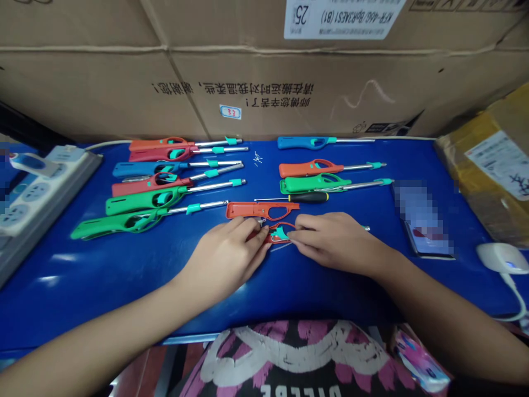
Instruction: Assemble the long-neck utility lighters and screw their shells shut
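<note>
Both hands work on an opened orange gas lighter [273,239] lying on the blue table. My left hand [235,248] is closed at its left end, with a small metallic bit showing by the fingertips. My right hand [330,240] is closed on the lighter near its teal trigger [281,232], covering most of the barrel. A thin whitish tube [281,246] shows just below. Behind the hands lies the other orange casing half [262,210], and past it a screwdriver [308,197] with a black and yellow handle.
Several red, blue and green lighters [144,199] lie in a row at left; a blue lighter [306,143], an orange lighter [309,168] and a green lighter [316,183] lie at right. Around them are a power strip [45,182], a phone [425,226], a white device [502,258] and a large carton [103,94].
</note>
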A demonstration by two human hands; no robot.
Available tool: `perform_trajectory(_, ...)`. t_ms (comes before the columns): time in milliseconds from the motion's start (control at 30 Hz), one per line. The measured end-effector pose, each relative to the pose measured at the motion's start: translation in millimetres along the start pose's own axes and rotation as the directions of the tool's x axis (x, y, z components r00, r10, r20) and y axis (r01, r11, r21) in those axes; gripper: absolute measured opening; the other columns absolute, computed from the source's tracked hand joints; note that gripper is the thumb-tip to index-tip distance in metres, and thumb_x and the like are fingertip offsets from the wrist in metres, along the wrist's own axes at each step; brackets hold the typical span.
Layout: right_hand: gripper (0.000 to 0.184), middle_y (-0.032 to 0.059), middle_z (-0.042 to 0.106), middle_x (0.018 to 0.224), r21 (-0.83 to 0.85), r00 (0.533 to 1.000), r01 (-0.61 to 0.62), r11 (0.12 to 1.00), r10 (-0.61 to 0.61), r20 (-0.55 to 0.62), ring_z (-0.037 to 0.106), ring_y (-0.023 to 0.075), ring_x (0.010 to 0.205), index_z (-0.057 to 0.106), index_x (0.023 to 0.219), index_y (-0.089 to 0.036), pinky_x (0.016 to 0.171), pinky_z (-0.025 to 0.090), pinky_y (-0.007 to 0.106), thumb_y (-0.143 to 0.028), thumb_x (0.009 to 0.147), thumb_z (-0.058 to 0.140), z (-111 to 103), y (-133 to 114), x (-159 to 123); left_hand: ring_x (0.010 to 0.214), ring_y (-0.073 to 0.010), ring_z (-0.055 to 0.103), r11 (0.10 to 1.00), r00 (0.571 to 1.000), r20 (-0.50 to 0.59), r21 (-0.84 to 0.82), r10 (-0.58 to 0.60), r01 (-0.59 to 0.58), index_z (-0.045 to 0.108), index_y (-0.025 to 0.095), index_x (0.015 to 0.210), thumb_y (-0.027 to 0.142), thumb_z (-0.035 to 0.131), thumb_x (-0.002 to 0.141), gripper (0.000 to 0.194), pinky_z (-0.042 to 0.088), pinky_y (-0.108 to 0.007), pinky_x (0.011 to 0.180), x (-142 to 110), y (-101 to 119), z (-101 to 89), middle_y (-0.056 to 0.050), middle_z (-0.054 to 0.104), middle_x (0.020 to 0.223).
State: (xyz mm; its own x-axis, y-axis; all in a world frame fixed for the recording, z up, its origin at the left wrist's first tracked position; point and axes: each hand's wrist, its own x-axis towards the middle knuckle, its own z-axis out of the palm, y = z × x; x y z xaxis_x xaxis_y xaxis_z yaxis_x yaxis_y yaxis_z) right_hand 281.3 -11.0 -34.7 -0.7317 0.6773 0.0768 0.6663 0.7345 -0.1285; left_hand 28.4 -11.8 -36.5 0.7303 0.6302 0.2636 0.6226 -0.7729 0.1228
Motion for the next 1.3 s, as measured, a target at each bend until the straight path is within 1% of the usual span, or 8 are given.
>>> perform_trajectory(133,0.026,0.0011,0.068,0.094,0.037,1.0,-0.003,0.999,0.004,-0.027,0.056,0.0134,0.067,0.074,0.102,-0.022,0.059,0.03,0.031,-0.028,0.102,0.049,0.2,0.3,-1.5,0.089,-0.0258,0.066,0.999,1.0,0.017,-0.035,-0.003,0.004,0.074,0.013,0.112,0.03,0.056,0.1,0.028,0.059,-0.042,0.076,-0.2,-0.5,-1.4,-0.011,0.068,0.099)
perform_trajectory(300,0.025,0.0029,0.071,0.103,0.127,0.992,-0.045,0.991,0.06,-0.115,0.064,0.0141,0.08,0.07,0.113,-0.021,0.061,0.036,0.028,-0.025,0.1,0.049,-3.4,4.1,-4.9,0.096,-0.0253,0.066,0.99,0.999,-0.035,-0.138,0.01,-0.015,0.072,0.013,0.113,0.026,0.057,0.099,0.025,0.059,-0.041,0.082,0.0,-4.1,1.3,-0.011,0.069,0.107)
perform_trajectory(500,0.017,0.0026,0.068,0.093,0.198,0.99,-0.063,0.978,0.086,-0.108,0.063,0.0143,0.077,0.067,0.098,-0.019,0.064,0.041,0.027,-0.022,0.095,0.051,-13.3,10.8,-9.0,0.101,-0.023,0.066,0.969,0.994,-0.073,-0.23,0.079,-0.093,0.071,0.016,0.113,0.022,0.057,0.099,0.022,0.058,-0.038,0.087,-0.9,-2.8,2.7,-0.009,0.069,0.11)
perform_trajectory(667,0.012,0.0022,0.067,0.102,0.218,0.998,0.007,0.976,0.007,-0.063,0.065,0.0156,0.087,0.065,0.101,-0.021,0.07,0.044,0.027,-0.021,0.092,0.057,-13.4,7.7,-10.9,0.105,-0.0236,0.066,0.974,0.99,-0.07,-0.183,0.125,-0.136,0.071,0.019,0.118,0.023,0.055,0.1,0.024,0.058,-0.039,0.089,-3.7,-3.8,10.9,-0.009,0.068,0.116)
perform_trajectory(833,0.009,0.0031,0.064,0.113,0.171,0.999,0.0,0.985,-0.007,0.037,0.063,0.0164,0.089,0.062,0.102,-0.022,0.07,0.045,0.028,-0.023,0.094,0.058,-7.3,3.4,-10.6,0.106,-0.0238,0.067,0.98,0.983,-0.089,-0.103,0.162,-0.171,0.072,0.02,0.115,0.023,0.051,0.102,0.025,0.058,-0.038,0.089,-4.8,-5.5,17.5,-0.008,0.069,0.117)
perform_trajectory(1033,0.006,0.0041,0.064,0.113,0.217,1.0,0.012,0.976,-0.007,-0.022,0.062,0.0159,0.09,0.062,0.099,-0.021,0.073,0.046,0.027,-0.02,0.094,0.058,-4.3,4.3,-7.4,0.101,-0.0227,0.068,0.98,0.982,-0.065,-0.073,0.179,-0.184,0.077,0.02,0.103,0.025,0.05,0.103,0.027,0.058,-0.035,0.085,-1.9,-6.2,15.5,-0.007,0.071,0.113)
perform_trajectory(1167,0.008,0.0055,0.065,0.111,0.167,0.996,0.062,0.984,-0.049,-0.081,0.063,0.0164,0.087,0.064,0.101,-0.021,0.07,0.046,0.026,-0.022,0.096,0.058,2.9,2.4,-4.4,0.102,-0.0235,0.068,0.976,0.978,-0.056,-0.071,0.2,-0.204,0.077,0.024,0.109,0.024,0.052,0.102,0.027,0.058,-0.036,0.084,-2.4,-8.7,14.3,-0.006,0.071,0.114)
perform_trajectory(1300,0.012,0.0055,0.066,0.107,0.152,0.988,0.115,0.982,-0.098,-0.115,0.064,0.0164,0.087,0.067,0.098,-0.021,0.069,0.046,0.026,-0.025,0.097,0.055,8.4,-0.2,-3.6,0.104,-0.0236,0.068,0.973,0.976,-0.04,-0.079,0.214,-0.217,0.078,0.024,0.107,0.025,0.052,0.102,0.027,0.058,-0.036,0.086,-2.8,-11.0,14.8,-0.007,0.072,0.115)
